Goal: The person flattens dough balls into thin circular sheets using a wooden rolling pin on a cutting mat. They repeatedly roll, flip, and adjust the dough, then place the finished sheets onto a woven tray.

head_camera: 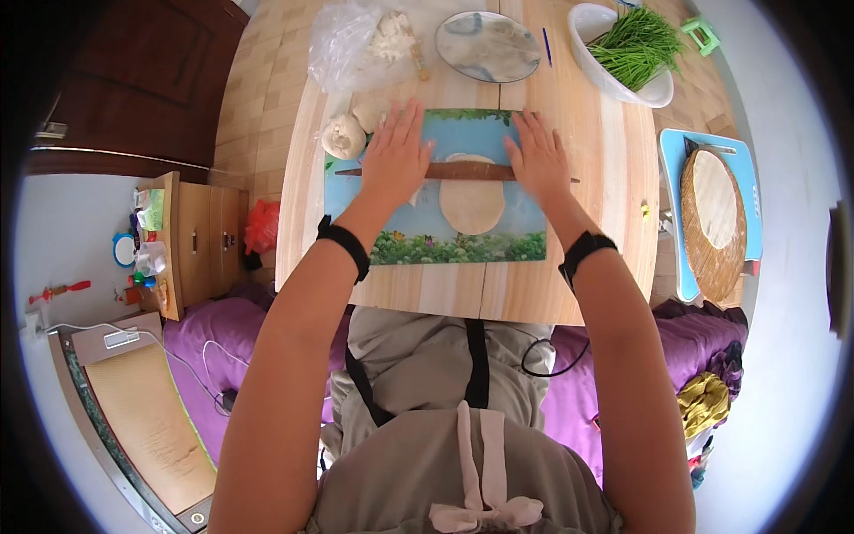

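A wooden rolling pin with tapered ends (470,171) lies crosswise over a flat, rounded sheet of dough (472,207) on a blue printed mat (527,227). My left hand (398,155) rests flat over the pin's left part, fingers extended forward. My right hand (540,155) lies over its right part in the same way, palm down. Neither hand has its fingers wrapped around the pin. Two lumps of dough, the nearer one (344,136) folded on top, sit beside my left hand at the mat's upper left corner.
On the wooden table (600,200) stand a plastic bag with flour (390,40), a round metal tray (488,47), a blue pen (547,47) and a white basin (657,97) of green chives (634,50). Right of the table, a round wooden board (697,253) holds a dough sheet (715,200).
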Demonstrator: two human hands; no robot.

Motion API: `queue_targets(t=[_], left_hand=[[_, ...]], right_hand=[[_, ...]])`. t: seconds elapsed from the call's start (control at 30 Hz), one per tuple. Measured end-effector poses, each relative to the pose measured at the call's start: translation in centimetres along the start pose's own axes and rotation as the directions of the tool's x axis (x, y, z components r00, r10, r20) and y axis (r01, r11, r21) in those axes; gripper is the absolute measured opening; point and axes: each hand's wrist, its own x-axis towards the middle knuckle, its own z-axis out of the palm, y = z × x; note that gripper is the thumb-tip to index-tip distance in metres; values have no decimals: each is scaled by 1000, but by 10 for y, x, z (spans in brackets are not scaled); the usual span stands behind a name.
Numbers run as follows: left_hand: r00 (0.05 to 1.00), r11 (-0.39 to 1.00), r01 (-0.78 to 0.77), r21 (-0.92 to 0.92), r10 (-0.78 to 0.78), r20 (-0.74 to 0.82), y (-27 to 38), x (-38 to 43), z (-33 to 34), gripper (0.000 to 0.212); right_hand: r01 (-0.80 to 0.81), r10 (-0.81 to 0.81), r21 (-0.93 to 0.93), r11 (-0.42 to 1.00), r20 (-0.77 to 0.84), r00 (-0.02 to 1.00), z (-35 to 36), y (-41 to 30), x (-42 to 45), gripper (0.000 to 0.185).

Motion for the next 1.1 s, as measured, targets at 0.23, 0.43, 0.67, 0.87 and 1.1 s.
queue_targets(t=[0.23,0.43,0.67,0.87,1.1], left_hand=[[994,996,-28,-83,36,107,38,-91,-36,61],[993,995,6,-100,6,119,47,-120,-42,61],[992,993,78,-85,-68,110,45,-94,-49,57],[972,889,-202,-412,129,-199,68,-71,-67,35],[988,914,-46,-402,-17,-151,60,-70,-48,38]], right_hand=[[194,-193,-21,981,27,981,-31,-18,-97,61],[217,-217,7,976,-19,976,-39,-23,-120,61],[208,-226,254,945,44,973,-49,-8,-100,45],[213,-270,317,924,148,951,-42,-2,-94,31],[-405,61,611,681,503,862,-42,10,-82,47]])
